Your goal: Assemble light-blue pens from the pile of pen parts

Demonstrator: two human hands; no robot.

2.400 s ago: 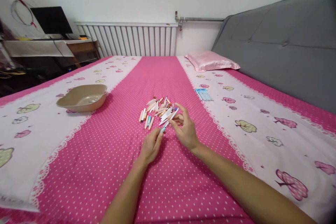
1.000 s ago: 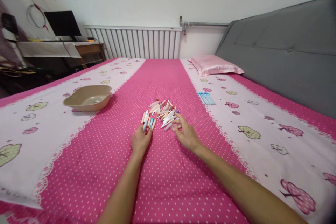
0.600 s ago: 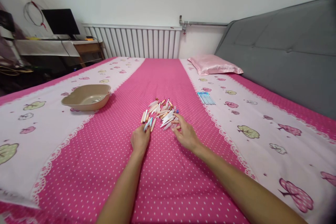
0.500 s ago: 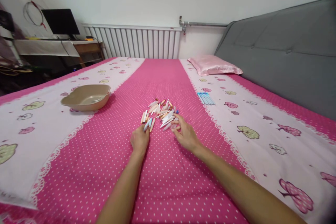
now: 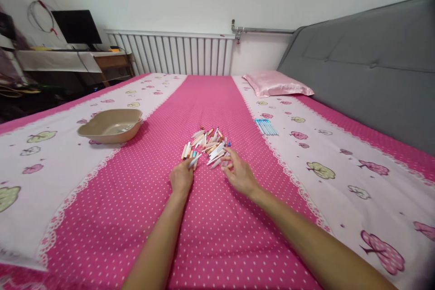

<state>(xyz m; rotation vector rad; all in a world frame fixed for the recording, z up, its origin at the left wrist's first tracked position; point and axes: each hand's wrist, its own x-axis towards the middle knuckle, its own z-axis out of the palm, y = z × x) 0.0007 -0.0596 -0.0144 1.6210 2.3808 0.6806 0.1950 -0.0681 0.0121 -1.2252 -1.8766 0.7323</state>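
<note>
A loose pile of pens (image 5: 210, 145), mostly white, pale pink and orange-brown, lies on the pink dotted bedspread in front of me. At its near left edge my left hand (image 5: 181, 178) is closed on a white pen (image 5: 195, 160), whose end sticks out to the right and slightly up. Beneath that pen lie several others side by side, one with a blue part. My right hand (image 5: 240, 175) rests at the pile's right edge, thumb and fingers apart, close to the white pens there. Whether its fingertips touch any pen is hard to see.
A neat row of light blue pens (image 5: 267, 127) lies right of the pile. On the left stands a beige plastic basin (image 5: 110, 133). A pink pillow (image 5: 277, 84) sits far right by the grey headboard (image 5: 367, 50); a radiator (image 5: 173, 53) lines the back wall.
The pen in my left hand has swung from pointing upward to lying flatter, its tip toward the right. My right hand has hardly moved.
</note>
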